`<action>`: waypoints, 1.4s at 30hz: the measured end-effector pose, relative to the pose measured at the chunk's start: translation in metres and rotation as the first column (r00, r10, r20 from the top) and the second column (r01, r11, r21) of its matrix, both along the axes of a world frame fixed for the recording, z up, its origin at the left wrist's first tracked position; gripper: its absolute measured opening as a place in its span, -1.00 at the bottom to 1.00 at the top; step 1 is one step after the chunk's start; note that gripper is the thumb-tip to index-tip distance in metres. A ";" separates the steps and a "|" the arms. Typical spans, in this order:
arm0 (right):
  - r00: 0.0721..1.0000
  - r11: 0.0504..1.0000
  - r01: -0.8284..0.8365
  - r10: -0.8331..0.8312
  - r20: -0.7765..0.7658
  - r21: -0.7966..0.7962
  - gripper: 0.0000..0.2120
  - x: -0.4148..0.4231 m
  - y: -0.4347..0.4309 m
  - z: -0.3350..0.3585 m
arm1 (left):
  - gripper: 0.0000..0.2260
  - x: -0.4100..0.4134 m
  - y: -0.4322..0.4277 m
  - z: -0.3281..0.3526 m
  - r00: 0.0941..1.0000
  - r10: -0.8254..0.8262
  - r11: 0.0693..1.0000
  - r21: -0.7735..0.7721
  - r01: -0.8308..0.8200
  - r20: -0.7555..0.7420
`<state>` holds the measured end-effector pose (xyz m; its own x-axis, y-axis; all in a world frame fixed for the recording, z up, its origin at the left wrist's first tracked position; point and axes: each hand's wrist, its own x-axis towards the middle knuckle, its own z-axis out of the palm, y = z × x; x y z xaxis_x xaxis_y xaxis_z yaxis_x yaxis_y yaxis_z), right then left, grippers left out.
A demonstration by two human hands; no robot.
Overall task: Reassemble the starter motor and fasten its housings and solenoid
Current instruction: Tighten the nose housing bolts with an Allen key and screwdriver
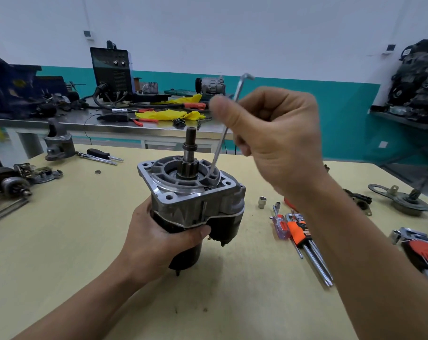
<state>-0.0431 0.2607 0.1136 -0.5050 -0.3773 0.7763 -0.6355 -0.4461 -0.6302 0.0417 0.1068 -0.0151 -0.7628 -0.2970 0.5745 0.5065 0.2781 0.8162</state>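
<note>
The starter motor point(195, 204) stands upright above the yellow table point(85, 253), pinion shaft point(190, 146) pointing up. The left hand point(159, 239) is wrapped round its black body just under the grey drive-end housing. The right hand point(276, 138) pinches a long L-shaped hex key point(219, 150), whose tip seems to sit in a bolt on the housing face. To the right lie a hex key set point(306, 239), a screwdriver point(280, 227) and a small socket point(262, 202).

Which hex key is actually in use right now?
The long loose hex key pinched in the right hand, tip down at the starter motor front housing. The rest sit clipped in the orange holder and the red holder on the table.
</note>
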 end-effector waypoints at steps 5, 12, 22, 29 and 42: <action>0.999 0.986 -0.051 0.052 0.000 0.161 -0.82 -0.007 0.011 0.006 | -0.50 0.000 -0.001 0.000 1.000 0.007 1.000 -0.014 -0.006 0.005; 0.989 0.929 -0.076 0.117 -0.093 0.362 -0.76 -0.010 0.010 0.005 | -0.48 0.001 0.000 0.001 1.000 0.001 1.000 -0.012 -0.001 0.009; 0.976 0.905 -0.082 0.158 -0.151 0.417 -0.79 -0.010 0.006 0.000 | -0.49 0.002 0.000 0.002 1.000 -0.011 0.999 -0.032 0.010 -0.004; 0.975 0.873 -0.061 0.155 -0.157 0.484 -0.77 -0.012 0.014 0.005 | -0.53 -0.001 -0.001 -0.002 1.000 0.003 0.998 -0.059 -0.003 -0.003; 0.985 0.963 -0.051 0.091 -0.145 0.263 -0.72 -0.008 0.001 -0.004 | -0.50 0.001 -0.001 0.002 0.999 -0.034 0.999 -0.029 0.034 -0.006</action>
